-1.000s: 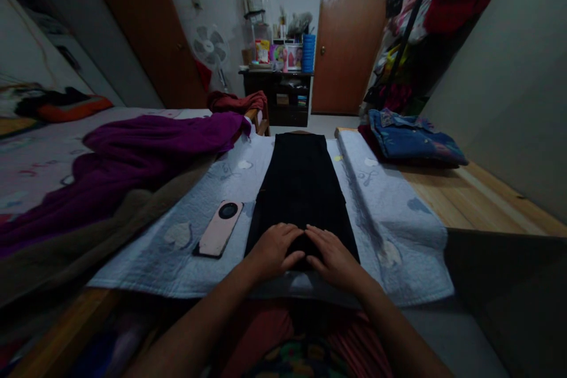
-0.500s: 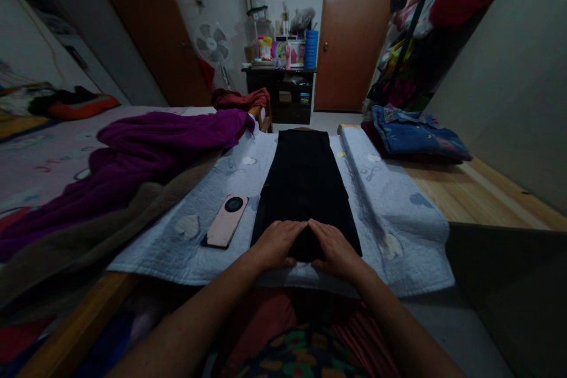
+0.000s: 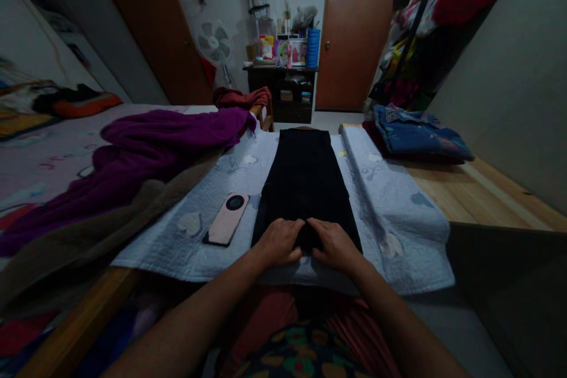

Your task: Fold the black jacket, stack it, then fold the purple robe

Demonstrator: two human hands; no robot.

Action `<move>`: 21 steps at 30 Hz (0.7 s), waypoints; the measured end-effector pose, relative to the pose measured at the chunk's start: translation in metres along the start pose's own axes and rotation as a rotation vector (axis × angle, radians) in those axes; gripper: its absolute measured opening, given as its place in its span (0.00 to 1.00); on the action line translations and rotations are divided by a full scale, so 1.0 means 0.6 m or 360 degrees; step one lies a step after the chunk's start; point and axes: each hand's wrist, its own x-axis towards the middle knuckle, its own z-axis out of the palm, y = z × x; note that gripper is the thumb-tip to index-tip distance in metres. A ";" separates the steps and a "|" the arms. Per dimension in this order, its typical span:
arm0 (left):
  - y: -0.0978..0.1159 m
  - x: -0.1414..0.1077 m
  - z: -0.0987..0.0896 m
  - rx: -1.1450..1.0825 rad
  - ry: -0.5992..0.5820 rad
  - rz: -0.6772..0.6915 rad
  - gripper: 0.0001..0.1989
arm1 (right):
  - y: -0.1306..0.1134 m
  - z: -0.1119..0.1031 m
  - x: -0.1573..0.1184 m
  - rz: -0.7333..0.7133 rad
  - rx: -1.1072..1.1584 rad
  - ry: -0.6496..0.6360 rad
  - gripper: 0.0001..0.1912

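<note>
A black folded garment [image 3: 305, 177] lies lengthwise on a pale quilted cloth [image 3: 398, 207]. At its near edge, my left hand [image 3: 281, 242] has its fingers on top and its thumb at the edge, closed on the fabric. My right hand [image 3: 334, 243] grips the same edge in a matching way, a short gap to the right. Dark fabric shows bunched between the two hands. Left of the garment lies a pink phone [image 3: 227, 221], its round camera facing up.
A purple blanket [image 3: 168, 136] lies on the bed at left. Folded denim clothes [image 3: 419, 130] sit on a wooden board [image 3: 500, 195] at right. Farther back stand a fan [image 3: 215, 41] and a dark cabinet [image 3: 295, 94].
The fingers of both hands have curled in more and drawn the garment's near edge up slightly. The thumbs have moved a little away from my body.
</note>
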 end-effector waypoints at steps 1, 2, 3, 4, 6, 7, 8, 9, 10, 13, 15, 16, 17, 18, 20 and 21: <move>0.000 -0.002 0.001 -0.0019 0.0006 0.0017 0.23 | -0.001 0.001 0.000 0.0005 -0.0012 -0.0001 0.34; 0.000 -0.004 0.002 -0.0042 0.0013 0.0034 0.24 | -0.002 0.003 -0.001 0.0013 -0.0028 0.0001 0.35; 0.000 -0.006 0.003 -0.0065 0.0020 0.0049 0.26 | -0.003 0.006 -0.003 0.0022 -0.0047 0.0003 0.36; -0.001 -0.009 0.005 -0.0086 0.0027 0.0062 0.28 | -0.004 0.008 -0.004 0.0031 -0.0064 0.0006 0.37; -0.001 -0.012 0.009 -0.0114 0.0027 0.0079 0.33 | -0.005 0.013 -0.007 0.0043 -0.0088 -0.0001 0.38; -0.001 -0.013 0.010 -0.0122 0.0022 0.0075 0.34 | -0.006 0.014 -0.008 0.0045 -0.0098 -0.0011 0.39; 0.000 -0.013 0.011 -0.0126 0.0016 0.0065 0.35 | -0.006 0.016 -0.009 0.0052 -0.0110 -0.0025 0.40; 0.001 -0.012 0.012 -0.0125 0.0011 0.0050 0.35 | -0.008 0.016 -0.009 0.0063 -0.0125 -0.0041 0.41; 0.002 -0.010 0.014 -0.0121 0.0008 0.0032 0.34 | -0.009 0.016 -0.009 0.0079 -0.0142 -0.0057 0.42; 0.005 -0.007 0.019 -0.0099 0.0027 -0.0002 0.32 | -0.014 0.018 -0.007 0.0111 -0.0198 -0.0089 0.43; 0.005 -0.008 0.025 -0.0095 0.0070 -0.0001 0.33 | -0.018 0.020 -0.006 0.0115 -0.0245 -0.0077 0.42; 0.004 -0.009 0.029 -0.0096 0.0096 0.0005 0.33 | -0.020 0.021 -0.006 0.0115 -0.0273 -0.0064 0.41; 0.002 -0.011 0.033 -0.0100 0.0120 0.0013 0.34 | -0.022 0.023 -0.005 0.0114 -0.0302 -0.0052 0.39; -0.001 -0.012 0.036 -0.0103 0.0140 0.0019 0.34 | -0.024 0.024 -0.005 0.0116 -0.0330 -0.0040 0.38; -0.006 -0.015 0.041 -0.0111 0.0163 0.0033 0.33 | -0.026 0.025 -0.004 0.0118 -0.0381 -0.0026 0.35; -0.007 -0.015 0.042 -0.0113 0.0169 0.0040 0.32 | -0.026 0.025 -0.003 0.0118 -0.0401 -0.0020 0.34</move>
